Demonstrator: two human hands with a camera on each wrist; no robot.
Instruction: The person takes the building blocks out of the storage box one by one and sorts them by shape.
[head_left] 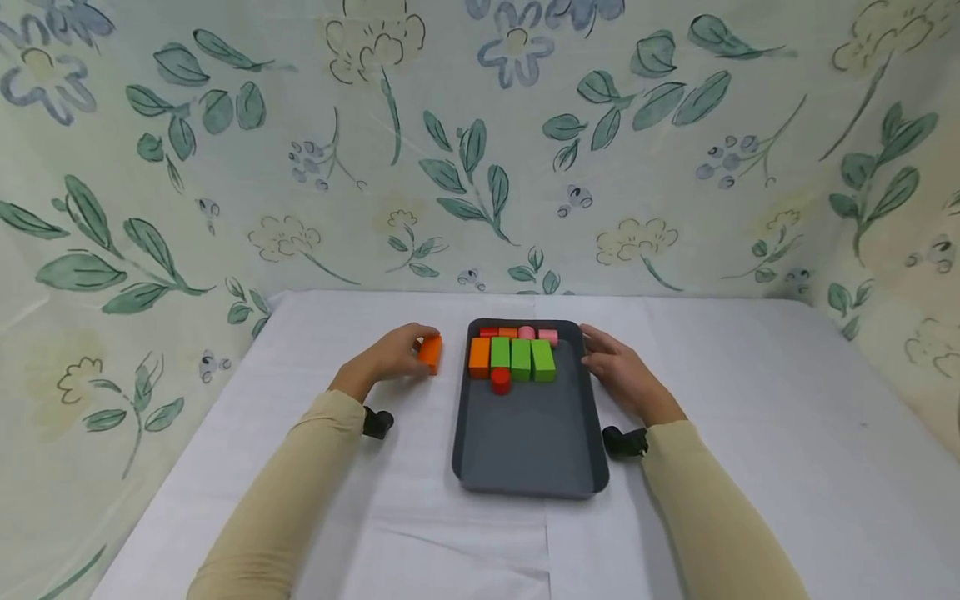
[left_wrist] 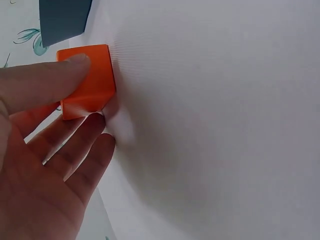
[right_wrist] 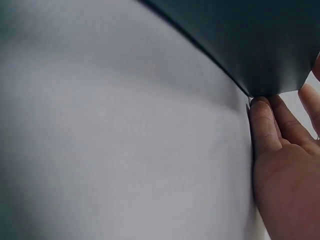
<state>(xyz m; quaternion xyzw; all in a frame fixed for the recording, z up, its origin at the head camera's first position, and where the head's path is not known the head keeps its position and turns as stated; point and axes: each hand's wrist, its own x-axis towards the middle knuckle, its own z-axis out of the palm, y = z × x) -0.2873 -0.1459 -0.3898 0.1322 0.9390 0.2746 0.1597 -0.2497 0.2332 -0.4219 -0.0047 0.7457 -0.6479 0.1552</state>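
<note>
My left hand [head_left: 386,357] pinches an orange block [head_left: 431,354] between thumb and fingers, on the cloth left of a dark grey tray [head_left: 525,454]. In the left wrist view the thumb lies across one face of the orange block [left_wrist: 97,75]. My right hand [head_left: 621,371] is at the tray's right side near the far corner. In the right wrist view, its fairly straight fingers [right_wrist: 265,125] touch the outer wall of the tray [right_wrist: 250,45]. The tray holds another orange block [head_left: 479,358], several green blocks [head_left: 521,360] and a red cylinder [head_left: 500,382].
Along the tray's far wall sit a red piece [head_left: 489,332], an orange piece [head_left: 508,332] and pink pieces [head_left: 548,337]. White cloth [head_left: 750,400] covers the table. A floral sheet [head_left: 517,192] hangs behind it.
</note>
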